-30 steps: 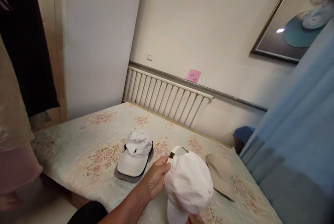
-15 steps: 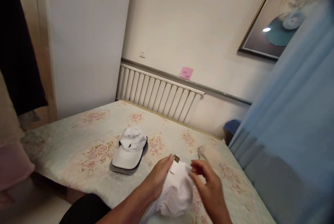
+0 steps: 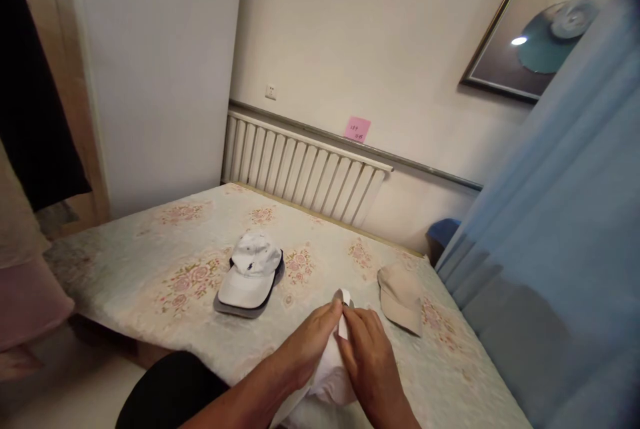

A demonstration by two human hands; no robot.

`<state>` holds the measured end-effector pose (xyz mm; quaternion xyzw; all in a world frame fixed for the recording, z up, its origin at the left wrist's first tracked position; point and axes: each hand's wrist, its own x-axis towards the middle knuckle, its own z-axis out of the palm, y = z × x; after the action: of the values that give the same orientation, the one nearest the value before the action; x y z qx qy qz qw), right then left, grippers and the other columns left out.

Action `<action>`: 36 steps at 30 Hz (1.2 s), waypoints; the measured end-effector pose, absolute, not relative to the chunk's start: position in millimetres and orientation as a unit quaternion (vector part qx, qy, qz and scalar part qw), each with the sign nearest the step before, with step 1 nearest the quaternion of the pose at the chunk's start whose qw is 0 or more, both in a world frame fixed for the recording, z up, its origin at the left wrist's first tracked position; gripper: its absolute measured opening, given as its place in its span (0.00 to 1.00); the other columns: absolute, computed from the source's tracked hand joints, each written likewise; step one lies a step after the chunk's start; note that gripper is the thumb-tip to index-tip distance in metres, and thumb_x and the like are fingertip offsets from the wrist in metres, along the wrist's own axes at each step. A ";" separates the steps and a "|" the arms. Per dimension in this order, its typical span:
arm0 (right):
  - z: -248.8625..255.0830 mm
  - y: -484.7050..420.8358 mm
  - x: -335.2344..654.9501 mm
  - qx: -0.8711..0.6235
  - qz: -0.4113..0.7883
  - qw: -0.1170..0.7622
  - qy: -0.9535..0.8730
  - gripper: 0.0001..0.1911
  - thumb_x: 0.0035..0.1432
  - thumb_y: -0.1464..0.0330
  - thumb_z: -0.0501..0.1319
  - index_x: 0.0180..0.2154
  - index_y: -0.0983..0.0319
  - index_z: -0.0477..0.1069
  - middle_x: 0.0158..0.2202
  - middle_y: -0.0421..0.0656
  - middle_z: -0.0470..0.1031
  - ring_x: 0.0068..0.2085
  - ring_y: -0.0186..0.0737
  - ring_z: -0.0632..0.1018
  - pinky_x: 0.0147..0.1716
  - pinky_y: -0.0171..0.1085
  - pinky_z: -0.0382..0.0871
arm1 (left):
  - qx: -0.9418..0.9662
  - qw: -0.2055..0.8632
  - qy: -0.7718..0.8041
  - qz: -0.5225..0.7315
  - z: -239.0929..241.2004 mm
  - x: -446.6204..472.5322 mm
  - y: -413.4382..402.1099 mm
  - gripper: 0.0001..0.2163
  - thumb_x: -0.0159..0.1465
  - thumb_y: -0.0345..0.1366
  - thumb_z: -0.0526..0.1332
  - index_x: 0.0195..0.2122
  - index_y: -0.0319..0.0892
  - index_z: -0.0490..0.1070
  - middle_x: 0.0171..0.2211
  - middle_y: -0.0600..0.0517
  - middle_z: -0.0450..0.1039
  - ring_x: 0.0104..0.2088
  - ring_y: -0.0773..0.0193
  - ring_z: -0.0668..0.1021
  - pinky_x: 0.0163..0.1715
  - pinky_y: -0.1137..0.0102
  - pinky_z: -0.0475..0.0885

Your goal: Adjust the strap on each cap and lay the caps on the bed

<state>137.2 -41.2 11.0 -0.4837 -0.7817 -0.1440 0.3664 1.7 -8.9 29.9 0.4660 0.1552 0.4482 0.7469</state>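
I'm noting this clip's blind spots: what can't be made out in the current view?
Head view:
- Held white cap: partly covered by the left hand and right hand.
- Grey cap: mostly covered by the stacked white cap.
- Pink note: writing too small.
- Framed picture: cut by the top edge, partly behind the blue curtain.

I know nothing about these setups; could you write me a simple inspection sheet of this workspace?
Surface: bed with a floral cover.
Job's things: held white cap; cap stack, white one on top; beige cap lying apart on the right.
Clutter: dark fabric at the left edge.
Grippers: bare hands; left hand and right hand close together on the held white cap, near its strap; fingertips partly hidden.
Cables: nothing seen.
Surroundings: radiator, wall socket, pink note, framed picture, blue curtain.
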 end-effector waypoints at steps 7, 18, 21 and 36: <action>8.8 -44.6 132.6 -0.515 -0.056 0.460 -0.721 0.08 0.60 0.73 0.52 0.34 0.60 0.69 0.31 0.44 0.72 0.34 0.39 0.72 0.36 0.38 0.65 | 0.523 0.724 0.223 0.391 22.9 0.2 -9.8 0.08 0.56 0.33 0.59 0.36 0.38 0.72 0.30 0.53 0.72 0.35 0.62 0.71 0.37 0.71 0.63; 29.2 -48.1 147.6 -0.501 0.347 0.540 -0.581 0.14 0.58 0.60 0.56 0.25 0.62 0.69 0.22 0.39 0.70 0.28 0.36 0.71 0.32 0.34 0.63 | 0.577 0.669 0.246 0.399 18.7 -8.1 -6.0 0.07 0.57 0.35 0.56 0.29 0.38 0.71 0.26 0.55 0.68 0.30 0.67 0.67 0.32 0.74 0.58; 34.6 -45.9 155.1 -0.498 0.347 0.550 -0.573 0.16 0.60 0.60 0.52 0.38 0.63 0.72 0.26 0.42 0.74 0.27 0.37 0.72 0.33 0.37 0.64 | 0.542 0.695 0.269 0.387 18.4 -11.2 -5.1 0.09 0.57 0.40 0.59 0.29 0.39 0.70 0.23 0.56 0.64 0.26 0.69 0.64 0.28 0.75 0.55; -6.3 -11.5 180.2 -0.582 0.385 0.571 -0.433 0.20 0.49 0.55 0.62 0.37 0.63 0.75 0.34 0.47 0.78 0.36 0.45 0.76 0.39 0.42 0.67 | 0.458 0.787 0.179 0.371 36.1 -24.5 -8.1 0.11 0.54 0.40 0.65 0.27 0.37 0.68 0.22 0.55 0.65 0.23 0.72 0.66 0.25 0.76 0.57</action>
<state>180.2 -11.5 -6.3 -0.5820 -0.4331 0.3846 0.5708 -24.5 -8.1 36.1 0.4585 0.1785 0.3714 0.7874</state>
